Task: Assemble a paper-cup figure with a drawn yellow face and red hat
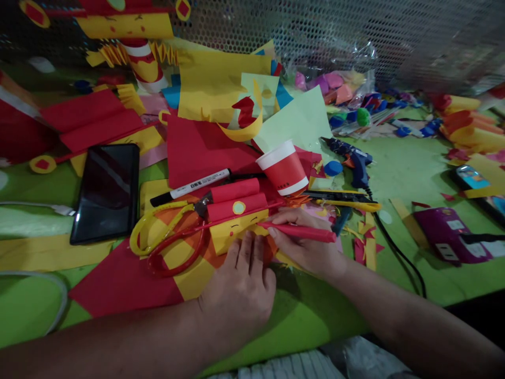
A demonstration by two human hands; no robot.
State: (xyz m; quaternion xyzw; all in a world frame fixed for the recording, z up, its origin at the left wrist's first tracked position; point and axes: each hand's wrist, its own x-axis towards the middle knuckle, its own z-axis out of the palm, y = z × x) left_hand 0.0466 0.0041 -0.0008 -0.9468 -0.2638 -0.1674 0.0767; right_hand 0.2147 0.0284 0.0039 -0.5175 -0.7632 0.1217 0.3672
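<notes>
Our right hand (303,243) grips a smooth red marker (303,231) between thumb and bent fingers; its tip is at the picture-right side of a small yellow paper face (221,241), though we cannot tell whether it touches. Our left hand (241,289) grasps nothing: its fingers lie extended, close together, their tips resting on the face's lower part. The face, with thin curved eyes and red dots, lies in front of us beneath a folded matte red paper hat (254,207) with a round yellow badge. Just left are scissors (203,206) with glossy looped handles, one yellow, one red. Behind the hat we see a white marker (199,184) and a tilted red-and-white paper cup (287,171). Farther out lie a flat black phone (105,195) and a hard blue glue gun (355,160) on the green table (398,168), with perforated mesh (232,31) beyond.
</notes>
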